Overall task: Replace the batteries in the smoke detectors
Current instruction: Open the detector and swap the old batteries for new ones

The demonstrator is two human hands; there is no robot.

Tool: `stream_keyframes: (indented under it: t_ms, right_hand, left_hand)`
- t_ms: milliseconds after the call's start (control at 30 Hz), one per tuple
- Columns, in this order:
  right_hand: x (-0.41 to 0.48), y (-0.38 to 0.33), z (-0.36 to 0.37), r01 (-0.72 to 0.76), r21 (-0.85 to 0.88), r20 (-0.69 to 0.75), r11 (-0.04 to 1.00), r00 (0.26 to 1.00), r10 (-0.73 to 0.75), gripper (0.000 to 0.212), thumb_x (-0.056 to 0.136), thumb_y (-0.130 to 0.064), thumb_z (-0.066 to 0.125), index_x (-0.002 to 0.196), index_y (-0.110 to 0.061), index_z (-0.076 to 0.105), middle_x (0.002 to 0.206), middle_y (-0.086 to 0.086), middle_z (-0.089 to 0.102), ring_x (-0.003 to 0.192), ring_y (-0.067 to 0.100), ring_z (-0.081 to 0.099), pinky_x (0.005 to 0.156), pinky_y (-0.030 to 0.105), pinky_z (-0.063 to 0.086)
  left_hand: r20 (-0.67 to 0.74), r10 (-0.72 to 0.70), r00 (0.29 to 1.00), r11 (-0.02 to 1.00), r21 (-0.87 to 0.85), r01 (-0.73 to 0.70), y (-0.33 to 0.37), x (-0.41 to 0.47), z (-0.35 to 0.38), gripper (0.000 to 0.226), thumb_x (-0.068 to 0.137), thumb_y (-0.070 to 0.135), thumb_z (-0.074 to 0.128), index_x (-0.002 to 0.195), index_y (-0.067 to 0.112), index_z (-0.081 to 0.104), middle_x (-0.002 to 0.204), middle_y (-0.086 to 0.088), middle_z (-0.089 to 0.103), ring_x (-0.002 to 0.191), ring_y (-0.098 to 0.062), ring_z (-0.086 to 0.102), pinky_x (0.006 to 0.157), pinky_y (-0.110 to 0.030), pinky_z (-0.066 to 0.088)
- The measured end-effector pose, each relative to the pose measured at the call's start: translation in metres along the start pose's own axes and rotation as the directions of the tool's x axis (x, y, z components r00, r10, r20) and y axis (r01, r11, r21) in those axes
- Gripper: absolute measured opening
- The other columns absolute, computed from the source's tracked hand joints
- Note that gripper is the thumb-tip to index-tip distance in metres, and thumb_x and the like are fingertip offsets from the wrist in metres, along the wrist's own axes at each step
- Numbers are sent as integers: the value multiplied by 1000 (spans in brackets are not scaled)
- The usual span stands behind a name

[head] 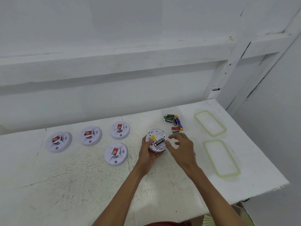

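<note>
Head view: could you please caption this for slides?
The left hand holds an opened smoke detector, Eveready battery seated; the right hand hovers beside it.

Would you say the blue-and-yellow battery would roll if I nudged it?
Probably: the blue-and-yellow cylindrical battery looks smooth and round, so it may roll sideways. The black batteries beside it would likely stop it. It seems rigid.

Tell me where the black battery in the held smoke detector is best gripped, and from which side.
Probably by its ends, from above. The black battery lies on its side, sunk in the open back of the smoke detector, so only its upper face shows. The left hand holds the detector's left rim, leaving the right side free for the right hand.
</note>
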State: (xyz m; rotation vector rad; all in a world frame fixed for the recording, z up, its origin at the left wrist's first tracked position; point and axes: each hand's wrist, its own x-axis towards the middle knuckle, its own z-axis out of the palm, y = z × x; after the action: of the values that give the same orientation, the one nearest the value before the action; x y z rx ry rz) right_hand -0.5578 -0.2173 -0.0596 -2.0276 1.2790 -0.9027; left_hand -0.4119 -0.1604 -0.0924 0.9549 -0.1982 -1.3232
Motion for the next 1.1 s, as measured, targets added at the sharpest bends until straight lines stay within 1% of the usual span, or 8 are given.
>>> stream_keyframes:
  t_ms: [133, 233, 400, 600, 700, 767, 900, 1100]
  right_hand:
    - [6, -12, 14, 45, -42, 131, 998, 991, -39, 25, 81, -30, 79, 99, -15, 71, 120, 0, 62, 114, 9, 57, 83, -1, 34]
    - [8, -15, 20, 80, -79, 148, 994, 987, -68, 22, 81, -28, 79, 94, -13, 71, 128, 11, 64, 123, 19, 59, 84, 8, 42]
    - [9, -22, 25, 103, -144, 189, 984, 979, -75, 22, 80, -33, 75, 84, -14, 66, 98, 3, 66, 94, 21, 65, 69, 22, 50]
    - [7, -29, 32, 84, -252, 262, 964, 965, -15, 30, 83, -40, 70, 86, -11, 64, 129, 16, 62, 115, 29, 63, 80, 30, 50]
    - [9, -29, 37, 90, -303, 282, 949, 959, -1, 33, 84, -45, 66, 88, -13, 60, 131, 19, 59, 102, 30, 66, 75, 31, 48]
    - [9, -30, 40, 115, -359, 288, 926, 958, -7, 33, 86, -44, 62, 96, -12, 58, 131, 21, 56, 96, 31, 64, 75, 33, 48]
    - [3, -32, 45, 141, -429, 304, 892, 953, -4, 40, 93, -39, 54, 117, -8, 53, 136, 24, 51, 110, 34, 59, 87, 39, 51]
    - [2, -31, 44, 230, -417, 328, 879, 940, -90, 41, 91, -47, 43, 111, -14, 57, 115, 9, 61, 96, 26, 59, 73, 33, 43]
  left_hand:
    - [23, 30, 999, 999, 29, -31, -2, -3, 4, 38, 108, 19, 45, 145, 21, 49, 139, -14, 65, 126, -35, 64, 96, -48, 57]
    - [18, 42, 999, 998, 42, -43, -1, -3, 2, 38, 108, 17, 45, 145, 23, 49, 139, -12, 65, 126, -34, 64, 103, -53, 52]
    - [21, 40, 999, 999, 36, -41, 1, -7, -1, 36, 108, 17, 43, 142, 25, 50, 136, -9, 67, 119, -26, 68, 89, -42, 59]
    - [15, 45, 999, 998, 36, -46, 0, -3, -4, 39, 108, 18, 44, 148, 19, 45, 142, -12, 63, 132, -32, 60, 98, -45, 55]
    - [33, 56, 998, 997, 41, -58, 1, -2, -5, 39, 108, 16, 43, 148, 17, 43, 143, -14, 62, 132, -33, 60, 92, -41, 58]
    - [42, 61, 997, 996, 60, -63, 1, -2, -5, 39, 108, 16, 44, 147, 17, 43, 143, -14, 62, 131, -32, 61, 92, -39, 58]
    - [55, 46, 997, 996, 78, -51, 1, -4, -5, 39, 108, 17, 45, 147, 19, 42, 142, -12, 63, 129, -29, 62, 94, -39, 57]
    - [46, 27, 999, 999, 22, -28, -7, -3, -16, 44, 107, 21, 48, 150, 14, 40, 146, -17, 59, 133, -34, 59, 103, -49, 55]
